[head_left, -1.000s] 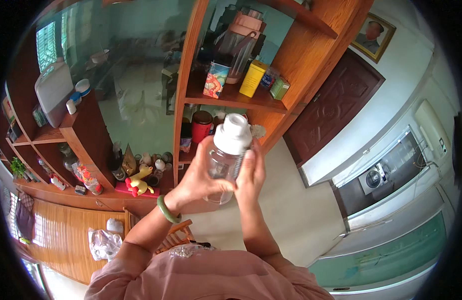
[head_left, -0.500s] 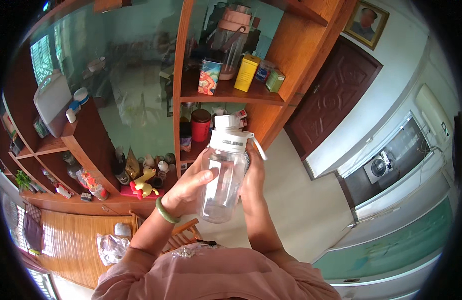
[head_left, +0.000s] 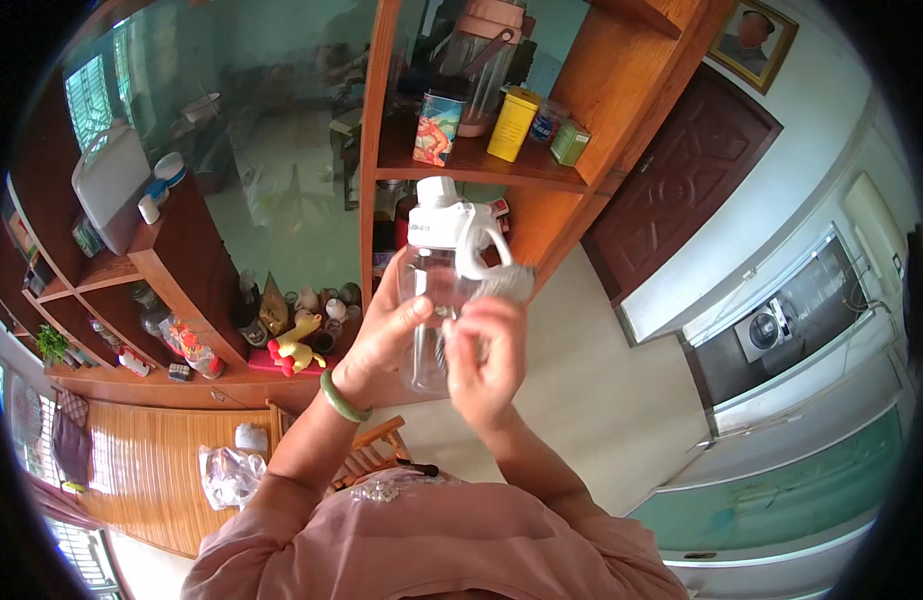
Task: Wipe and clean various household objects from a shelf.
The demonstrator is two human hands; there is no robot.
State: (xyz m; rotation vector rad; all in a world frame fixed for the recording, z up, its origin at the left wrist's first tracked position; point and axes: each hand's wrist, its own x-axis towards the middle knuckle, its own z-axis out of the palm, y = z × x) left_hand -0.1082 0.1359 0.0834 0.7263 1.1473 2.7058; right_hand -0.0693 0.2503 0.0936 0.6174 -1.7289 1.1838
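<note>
A clear plastic water bottle with a white lid and a white carry loop is upright in front of me. My left hand wraps round its left side, thumb across the front; a green bangle circles that wrist. At the bottle's right side my right hand is closed with curled fingers, somewhat smeared by motion. A grey, rough-textured cloth or pad shows above those fingers, just under the loop; its exact kind is unclear.
Behind the bottle stands a wooden shelf unit with a patterned tin, a yellow tin and a large pink-lidded bottle. A yellow toy sits lower left. A wooden chair is close below my left forearm.
The bottle has turned so its loop faces forward, and it has shifted slightly left and up. My right hand has moved off its side to the front, bringing the grey cloth into view.
</note>
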